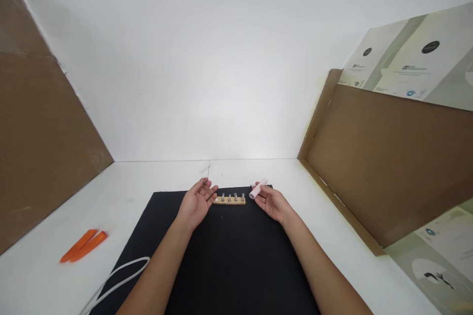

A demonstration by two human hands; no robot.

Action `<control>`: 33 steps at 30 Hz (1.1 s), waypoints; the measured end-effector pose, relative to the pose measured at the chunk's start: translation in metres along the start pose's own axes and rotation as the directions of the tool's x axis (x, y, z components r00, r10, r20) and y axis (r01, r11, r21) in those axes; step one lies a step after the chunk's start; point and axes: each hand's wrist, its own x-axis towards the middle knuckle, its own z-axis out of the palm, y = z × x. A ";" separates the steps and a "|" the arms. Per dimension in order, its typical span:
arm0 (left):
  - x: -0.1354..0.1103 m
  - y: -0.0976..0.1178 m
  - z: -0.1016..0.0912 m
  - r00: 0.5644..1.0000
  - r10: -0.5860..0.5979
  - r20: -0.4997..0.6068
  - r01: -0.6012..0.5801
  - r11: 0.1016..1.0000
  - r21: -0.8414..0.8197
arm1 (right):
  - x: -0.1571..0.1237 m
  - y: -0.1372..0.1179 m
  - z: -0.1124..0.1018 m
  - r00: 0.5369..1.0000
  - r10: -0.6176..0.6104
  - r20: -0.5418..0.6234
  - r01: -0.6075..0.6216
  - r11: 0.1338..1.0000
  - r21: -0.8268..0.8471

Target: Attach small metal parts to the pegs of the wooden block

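Note:
A small wooden strip with several upright metal bolts lies on the far part of a black mat. My left hand rests at the strip's left end, palm up, fingers spread and open, touching or nearly touching the wood. My right hand is just right of the strip. Its fingers are closed round a short pink cylinder, which points up and away over the mat's far edge.
Two orange tools lie on the white table at the left. A white cable loops over the mat's near left corner. Brown cardboard panels stand at left and right, with printed sheets behind the right one.

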 end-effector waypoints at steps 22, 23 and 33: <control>-0.033 -0.028 0.023 0.716 0.336 0.612 -0.679 0.129 0.723 | -0.005 0.004 0.003 0.979 -0.199 0.036 0.199 0.980 -0.024; -0.035 -0.028 0.024 0.713 0.321 0.624 -0.681 0.105 0.725 | -0.004 0.005 0.003 0.974 -0.223 0.033 0.223 0.974 -0.022; -0.044 -0.028 0.028 0.677 0.242 0.695 -0.719 0.016 0.695 | -0.010 0.010 0.009 0.927 -0.340 0.157 0.345 0.939 -0.004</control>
